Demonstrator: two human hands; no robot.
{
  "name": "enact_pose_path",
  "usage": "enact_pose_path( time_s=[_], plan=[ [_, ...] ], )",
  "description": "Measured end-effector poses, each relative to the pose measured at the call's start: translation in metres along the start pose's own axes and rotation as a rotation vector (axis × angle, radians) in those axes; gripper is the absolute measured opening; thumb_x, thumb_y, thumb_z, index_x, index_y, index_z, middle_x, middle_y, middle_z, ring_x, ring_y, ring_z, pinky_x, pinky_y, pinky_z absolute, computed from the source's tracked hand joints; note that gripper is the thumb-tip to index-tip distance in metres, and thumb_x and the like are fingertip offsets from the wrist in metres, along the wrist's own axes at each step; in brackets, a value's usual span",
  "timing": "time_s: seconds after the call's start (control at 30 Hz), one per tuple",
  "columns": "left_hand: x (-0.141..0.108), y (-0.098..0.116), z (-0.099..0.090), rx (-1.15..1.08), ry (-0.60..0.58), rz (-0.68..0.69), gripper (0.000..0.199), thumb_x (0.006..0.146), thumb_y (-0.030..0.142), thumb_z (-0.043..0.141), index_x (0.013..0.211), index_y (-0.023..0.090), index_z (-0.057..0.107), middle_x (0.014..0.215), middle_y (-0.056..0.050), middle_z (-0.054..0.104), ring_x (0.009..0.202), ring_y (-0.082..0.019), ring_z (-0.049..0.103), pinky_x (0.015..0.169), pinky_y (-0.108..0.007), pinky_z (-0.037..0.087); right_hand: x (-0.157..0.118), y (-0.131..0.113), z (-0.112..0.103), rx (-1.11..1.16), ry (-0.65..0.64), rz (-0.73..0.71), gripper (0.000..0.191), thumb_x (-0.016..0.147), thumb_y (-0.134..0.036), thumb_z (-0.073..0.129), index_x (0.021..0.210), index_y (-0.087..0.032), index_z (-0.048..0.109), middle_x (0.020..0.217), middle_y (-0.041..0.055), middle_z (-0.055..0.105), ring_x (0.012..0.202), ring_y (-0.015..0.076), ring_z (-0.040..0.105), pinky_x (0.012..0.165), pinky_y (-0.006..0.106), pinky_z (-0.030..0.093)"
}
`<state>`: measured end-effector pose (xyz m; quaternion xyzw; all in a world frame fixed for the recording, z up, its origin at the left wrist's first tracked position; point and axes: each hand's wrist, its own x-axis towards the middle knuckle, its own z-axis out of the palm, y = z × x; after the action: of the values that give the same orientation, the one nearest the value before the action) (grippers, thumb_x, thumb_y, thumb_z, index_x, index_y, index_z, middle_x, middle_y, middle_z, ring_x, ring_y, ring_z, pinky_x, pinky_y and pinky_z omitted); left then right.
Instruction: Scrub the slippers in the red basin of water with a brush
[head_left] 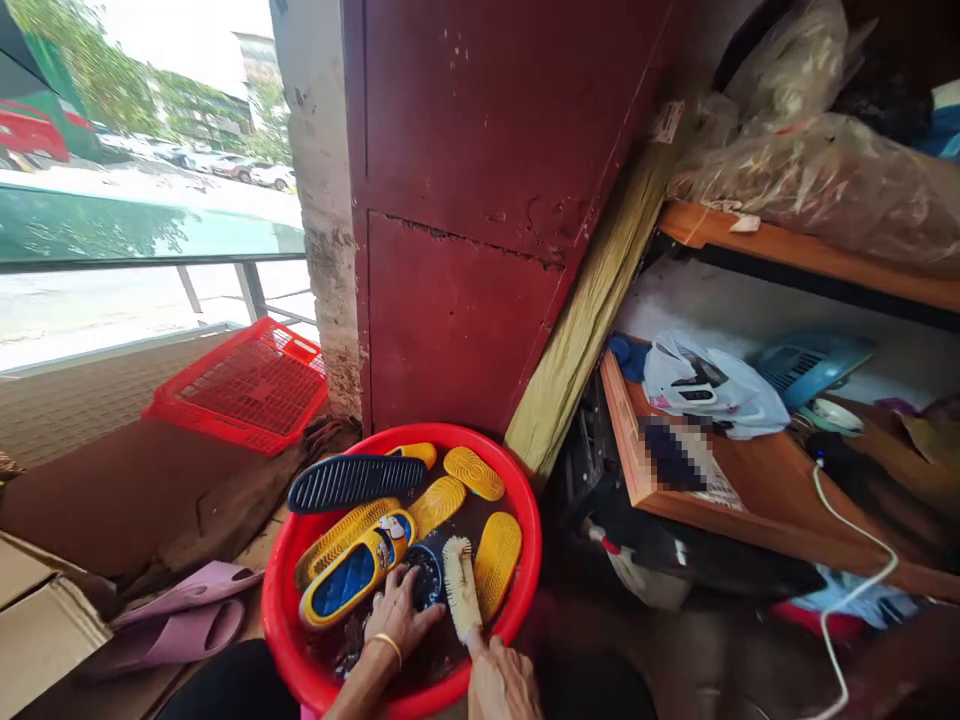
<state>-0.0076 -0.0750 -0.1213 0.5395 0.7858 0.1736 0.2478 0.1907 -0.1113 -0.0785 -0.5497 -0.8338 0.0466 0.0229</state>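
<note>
A red basin [529, 560] of dark water holds several slippers. My right hand [504, 680], closed around its handle, grips a scrub brush [461, 585] with pale bristles. Left of the brush, my left hand [397, 615] reaches down into the water. Its thumb and fingers lie on either side of a dark blue shoe-like item [429, 578], partly under water. Beside that hand floats a yellow slipper with a blue insole [343, 585]. A black ribbed sole [356, 484] rests behind it. Yellow soles [499, 560] face up around the basin.
Pink slippers [191, 625] lie on the floor at left, near a cardboard box [45, 640]. A red plastic crate [247, 385] stands behind them. Beyond the basin is a dark red door [457, 330]. At right, wooden shelves [697, 515] carry bags and a white cable [862, 575].
</note>
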Motion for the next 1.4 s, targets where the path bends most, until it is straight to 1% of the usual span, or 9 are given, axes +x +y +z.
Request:
enact_pose_path(
  time_s=[0.1,0.23,0.37,0.63,0.73,0.93,1.1,1.27,1.4],
  plan=[
    [0.005,-0.005,0.004,-0.152,0.087,0.065,0.066,0.078,0.053,0.059,0.132,0.016,0.058,0.143,-0.019,0.05,0.125,-0.034,0.06,0.106,-0.047,0.046,-0.01,-0.005,-0.01,-0.012,-0.074,0.051,0.067,0.083,-0.005,0.045,0.147,-0.024,0.052,0.112,0.0163,0.073,0.097,0.0297,0.072,0.085,0.039,0.055],
    [0.011,-0.013,0.008,-0.226,0.153,0.105,0.066,0.074,0.061,0.06,0.121,0.015,0.063,0.129,-0.018,0.056,0.116,-0.034,0.064,0.102,-0.047,0.05,0.031,-0.004,-0.029,0.046,-0.093,0.144,0.058,0.089,-0.002,0.038,0.143,-0.016,0.055,0.12,0.0182,0.07,0.112,0.0286,0.067,0.096,0.038,0.049],
    [0.013,-0.019,0.006,-0.237,0.211,0.151,0.067,0.071,0.067,0.06,0.117,0.017,0.065,0.12,-0.015,0.06,0.115,-0.034,0.063,0.104,-0.049,0.049,0.059,-0.002,-0.047,0.116,-0.094,0.145,0.05,0.093,-0.005,0.038,0.136,-0.014,0.06,0.11,0.0175,0.072,0.107,0.0278,0.068,0.094,0.037,0.049],
    [0.016,-0.013,0.009,-0.086,0.202,0.287,0.057,0.076,0.056,0.062,0.119,0.019,0.067,0.127,-0.016,0.06,0.119,-0.035,0.059,0.105,-0.051,0.047,-0.004,-0.017,-0.053,0.095,-0.097,-0.004,0.059,0.087,-0.008,0.044,0.144,-0.02,0.052,0.105,0.0161,0.07,0.087,0.0261,0.07,0.081,0.037,0.052],
    [0.012,-0.006,0.007,-0.004,0.178,0.381,0.053,0.075,0.05,0.066,0.12,0.022,0.068,0.132,-0.014,0.06,0.12,-0.034,0.057,0.107,-0.049,0.045,0.023,-0.011,-0.06,0.108,-0.076,0.026,0.054,0.09,-0.008,0.042,0.141,-0.019,0.055,0.106,0.0155,0.071,0.094,0.0251,0.07,0.085,0.035,0.051],
    [0.0,0.002,-0.001,0.081,0.219,0.382,0.046,0.075,0.042,0.068,0.118,0.026,0.07,0.134,-0.011,0.061,0.124,-0.034,0.053,0.105,-0.047,0.045,0.086,0.013,-0.083,0.12,-0.108,0.068,0.042,0.094,-0.012,0.042,0.128,-0.021,0.065,0.109,0.0121,0.073,0.105,0.0241,0.068,0.09,0.033,0.047],
    [0.004,0.002,0.003,0.021,0.283,0.364,0.051,0.075,0.049,0.068,0.118,0.022,0.069,0.133,-0.014,0.061,0.12,-0.035,0.056,0.106,-0.05,0.044,0.042,0.021,-0.076,0.105,-0.127,0.115,0.048,0.093,-0.012,0.042,0.136,-0.023,0.06,0.106,0.0113,0.074,0.102,0.0254,0.069,0.087,0.034,0.049],
    [0.01,-0.001,0.01,-0.134,0.301,0.313,0.052,0.074,0.055,0.068,0.114,0.021,0.07,0.129,-0.014,0.062,0.12,-0.035,0.058,0.107,-0.052,0.044,-0.024,-0.003,-0.046,0.097,-0.112,0.13,0.061,0.09,-0.012,0.043,0.149,-0.025,0.048,0.11,0.014,0.072,0.095,0.0271,0.071,0.084,0.036,0.052],
    [0.01,0.002,0.004,-0.396,0.305,0.243,0.052,0.068,0.061,0.07,0.104,0.023,0.072,0.119,-0.012,0.068,0.117,-0.034,0.061,0.106,-0.053,0.045,-0.017,-0.014,-0.041,0.12,-0.064,0.142,0.064,0.091,-0.011,0.041,0.152,-0.028,0.042,0.113,0.0135,0.07,0.097,0.0278,0.071,0.083,0.037,0.052]
  ],
)
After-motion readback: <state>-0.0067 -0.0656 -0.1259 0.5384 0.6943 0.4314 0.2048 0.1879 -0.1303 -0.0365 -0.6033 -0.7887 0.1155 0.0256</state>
